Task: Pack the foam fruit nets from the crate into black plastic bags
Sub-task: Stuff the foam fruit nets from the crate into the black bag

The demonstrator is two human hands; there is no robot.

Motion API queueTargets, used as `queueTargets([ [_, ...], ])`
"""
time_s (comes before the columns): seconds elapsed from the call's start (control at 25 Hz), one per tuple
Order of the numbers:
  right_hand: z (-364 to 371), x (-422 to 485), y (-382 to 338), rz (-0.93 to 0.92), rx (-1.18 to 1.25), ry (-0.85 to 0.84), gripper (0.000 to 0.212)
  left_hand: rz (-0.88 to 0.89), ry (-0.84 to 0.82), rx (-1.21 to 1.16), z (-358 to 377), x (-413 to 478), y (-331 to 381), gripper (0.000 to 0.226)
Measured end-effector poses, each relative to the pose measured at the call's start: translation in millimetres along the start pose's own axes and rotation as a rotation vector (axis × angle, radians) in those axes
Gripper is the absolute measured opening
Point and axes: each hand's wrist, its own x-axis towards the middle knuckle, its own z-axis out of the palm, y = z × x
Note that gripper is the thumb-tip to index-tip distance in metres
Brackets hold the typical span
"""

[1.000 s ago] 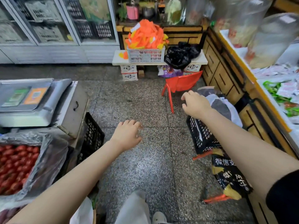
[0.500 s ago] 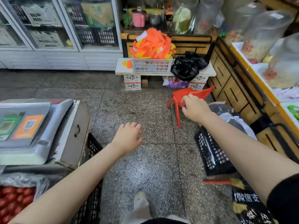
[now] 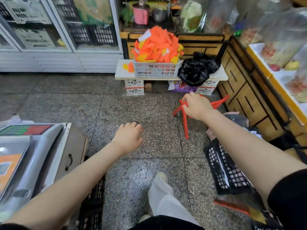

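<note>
Speckled terrazzo shop floor, with the right hand (image 3: 196, 106) closed on a tilted red plastic stool (image 3: 184, 118) and the left hand (image 3: 128, 137) loosely open and empty, well short of the far white slatted crate (image 3: 156, 70) heaped with orange and yellow foam fruit nets (image 3: 157, 45) beside crumpled black plastic bags (image 3: 196, 70), where a dragged stool leg could catch on the near-right black lattice crate (image 3: 227, 173).

Head cam, fwd-down over floor (image 3: 132, 105)

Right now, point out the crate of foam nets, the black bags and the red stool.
crate (image 3: 156, 70), head view, front wall
black bags (image 3: 194, 72), head view, middle of heap
red stool (image 3: 185, 125), head view, front leg
</note>
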Motion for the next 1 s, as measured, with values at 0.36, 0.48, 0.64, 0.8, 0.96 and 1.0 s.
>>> queueTargets([
  [0.36, -9, 155, 59, -0.032, -0.011, 0.022, 0.033, -0.044, 0.01, -0.044, -32, 144, -18, 0.034],
  [0.48, -7, 192, 75, -0.037, -0.012, 0.003, 0.034, -0.065, -0.024, -0.066, -29, 179, -23, 0.035],
  [0.64, -6, 241, 88, -0.021, 0.025, -0.036, 0.035, -0.092, -0.064, -0.089, -28, 219, -34, 0.035],
  [0.8, -7, 298, 90, -0.003, 0.054, -0.044, 0.034, -0.096, -0.081, -0.091, -34, 268, -60, 0.034],
  [0.96, -12, 362, 85, 0.019, 0.066, -0.048, 0.033, -0.088, -0.076, -0.111, -44, 325, -96, 0.033],
  [1.0, -15, 378, 83, 0.017, 0.065, -0.044, 0.033, -0.086, -0.064, -0.111, -48, 339, -106, 0.033],
])
